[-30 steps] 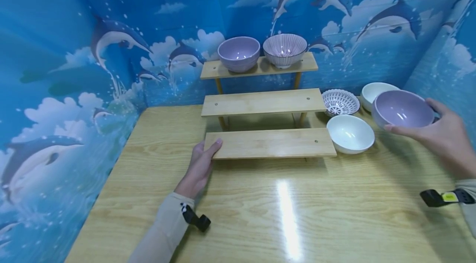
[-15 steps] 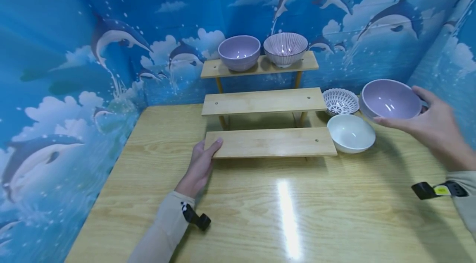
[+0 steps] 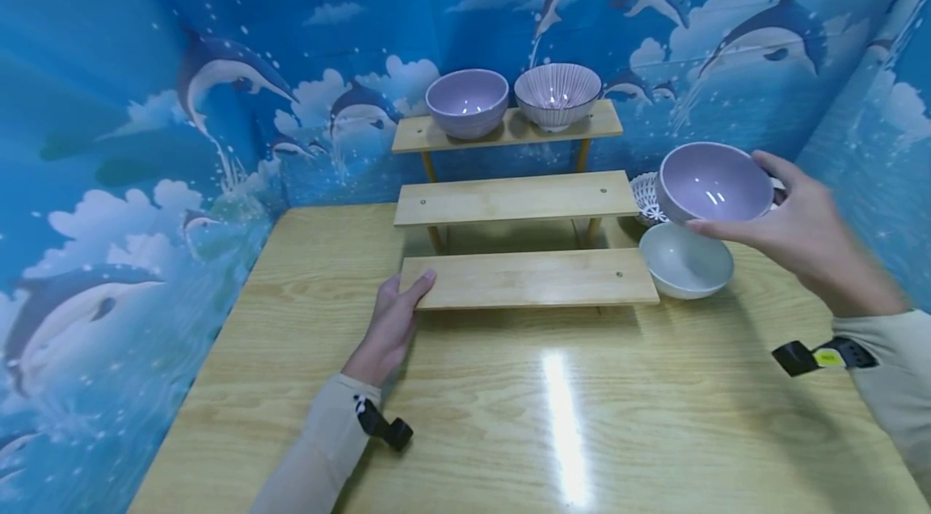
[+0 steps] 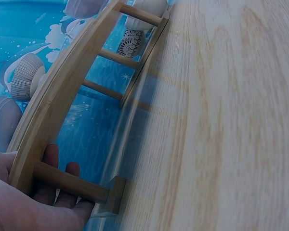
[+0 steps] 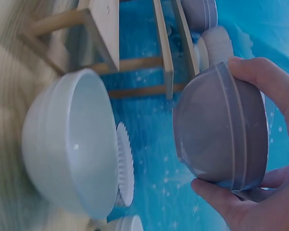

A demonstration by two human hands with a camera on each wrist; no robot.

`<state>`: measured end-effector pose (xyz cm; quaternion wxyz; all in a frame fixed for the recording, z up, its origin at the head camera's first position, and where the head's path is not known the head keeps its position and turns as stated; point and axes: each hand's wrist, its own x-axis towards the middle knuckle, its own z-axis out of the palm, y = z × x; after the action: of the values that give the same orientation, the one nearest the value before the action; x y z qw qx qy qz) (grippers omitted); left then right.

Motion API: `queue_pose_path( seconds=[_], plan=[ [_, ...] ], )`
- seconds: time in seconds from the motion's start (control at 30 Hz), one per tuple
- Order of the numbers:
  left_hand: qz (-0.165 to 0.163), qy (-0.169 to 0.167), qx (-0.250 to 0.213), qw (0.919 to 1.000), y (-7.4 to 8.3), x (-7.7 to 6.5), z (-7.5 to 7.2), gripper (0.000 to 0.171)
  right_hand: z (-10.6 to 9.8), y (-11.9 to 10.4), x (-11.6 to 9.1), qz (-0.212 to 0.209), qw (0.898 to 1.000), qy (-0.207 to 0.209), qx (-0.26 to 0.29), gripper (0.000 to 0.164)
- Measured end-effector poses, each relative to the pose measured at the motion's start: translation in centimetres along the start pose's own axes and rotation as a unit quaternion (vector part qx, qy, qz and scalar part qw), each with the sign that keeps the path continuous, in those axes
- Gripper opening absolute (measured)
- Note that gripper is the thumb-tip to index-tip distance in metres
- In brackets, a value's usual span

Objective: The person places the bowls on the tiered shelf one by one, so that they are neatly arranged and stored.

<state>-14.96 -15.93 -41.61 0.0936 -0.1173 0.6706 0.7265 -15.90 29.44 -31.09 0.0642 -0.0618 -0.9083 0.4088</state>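
My right hand (image 3: pixel 810 235) holds a glossy purple bowl (image 3: pixel 713 183) by its right side, raised above the table. In the right wrist view, thumb and fingers spread round the bowl (image 5: pixel 212 125). Below it in the head view, a white bowl (image 3: pixel 687 267) stands by the shelf's right end, and a patterned openwork-look bowl (image 3: pixel 646 199) is partly hidden behind the held one. My left hand (image 3: pixel 389 328) grips the left end of the bottom board of a three-tier wooden shelf (image 3: pixel 534 280), thumb on top. The left wrist view shows its fingers round the leg (image 4: pixel 72 182) underneath.
On the top board stand another purple bowl (image 3: pixel 468 106) and a striped bowl (image 3: pixel 558 98). A further white bowl (image 5: pixel 127 224) shows at the lower edge of the right wrist view. Dolphin-printed blue sheets (image 3: pixel 349 21) wall in the wooden table (image 3: pixel 465 417) at the back and sides.
My right hand has carried the purple bowl leftward and slightly up, from beside the white bowls to over the patterned bowl. The left hand has kept its grip on the shelf.
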Motion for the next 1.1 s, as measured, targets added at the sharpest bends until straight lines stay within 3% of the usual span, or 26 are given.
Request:
queue_pose_path(
  seconds=[0.53, 1.1],
  plan=[
    [-0.002, 0.002, 0.003, 1.0, 0.0, 0.1, 0.0, 0.063, 2.6, -4.8, 0.7, -0.068, 0.996, -0.05, 0.015, 0.123],
    [-0.006, 0.007, 0.0, 1.0, 0.1, -0.1, 0.1, 0.063, 6.4, -8.8, 1.4, -0.136, 0.986, -0.092, 0.031, 0.125]
  ],
)
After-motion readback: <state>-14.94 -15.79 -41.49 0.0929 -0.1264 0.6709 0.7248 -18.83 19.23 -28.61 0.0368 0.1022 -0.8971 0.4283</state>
